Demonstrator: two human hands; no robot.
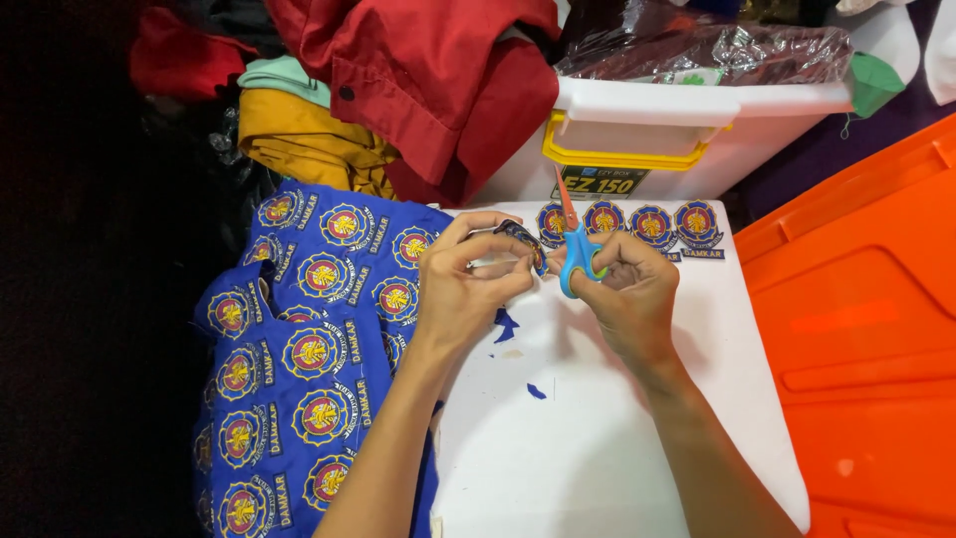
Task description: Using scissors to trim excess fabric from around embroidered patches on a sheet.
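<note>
My left hand (pixel 468 279) pinches a small round embroidered patch (pixel 523 239) above the white table (pixel 597 438). My right hand (pixel 627 289) grips small scissors (pixel 576 249) with blue handles and orange blades that point up and away, right beside the patch. A blue fabric sheet (pixel 299 369) printed with several round emblems hangs over the table's left edge under my left forearm. A row of cut-out patches (pixel 657 227) lies at the table's far edge, just beyond my right hand. Small blue fabric scraps (pixel 506 325) lie on the table below my hands.
A white plastic bin with a yellow handle (pixel 637 139) stands behind the table, with clear plastic wrap on top. Red (pixel 428 70), yellow (pixel 299 139) and green clothes are piled at the back left. An orange plastic lid (pixel 866 339) fills the right side.
</note>
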